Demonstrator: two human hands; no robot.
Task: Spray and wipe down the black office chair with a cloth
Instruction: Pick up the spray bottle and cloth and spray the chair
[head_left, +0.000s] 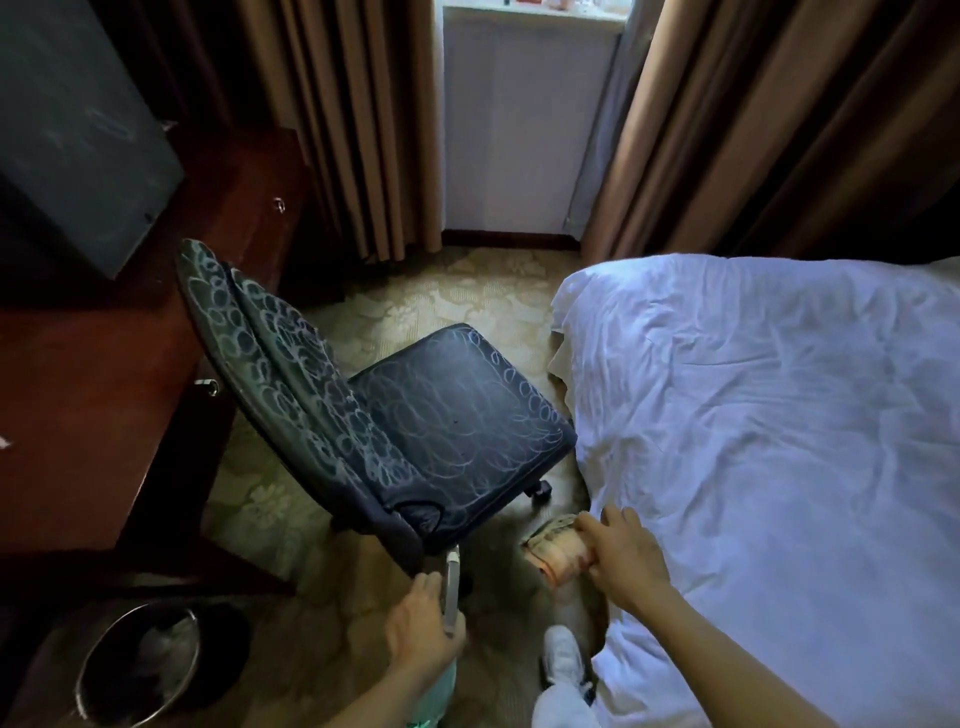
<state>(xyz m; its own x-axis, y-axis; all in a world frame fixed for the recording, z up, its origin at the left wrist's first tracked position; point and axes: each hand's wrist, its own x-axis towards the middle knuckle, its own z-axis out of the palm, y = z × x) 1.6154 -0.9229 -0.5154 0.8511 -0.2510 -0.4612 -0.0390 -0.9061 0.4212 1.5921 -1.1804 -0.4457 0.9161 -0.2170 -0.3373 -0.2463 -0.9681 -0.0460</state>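
Observation:
The black office chair (447, 410) stands mid-frame on the carpet, its seat and back covered in pale looping scribble marks. Its backrest leans toward the desk on the left. My left hand (423, 623) grips a spray bottle (451, 597), whose white head points up just under the seat's near corner; the pale green body shows below my wrist. My right hand (623, 556) holds a bunched orange-beige cloth (553, 551) low beside the bed, just right of the chair's near corner.
A bed with a white duvet (779, 441) fills the right side, close to the chair. A dark wooden desk (93, 395) sits left, a round bin (140, 670) bottom left. Brown curtains (358, 130) hang behind. My white shoe (563, 660) is on the carpet.

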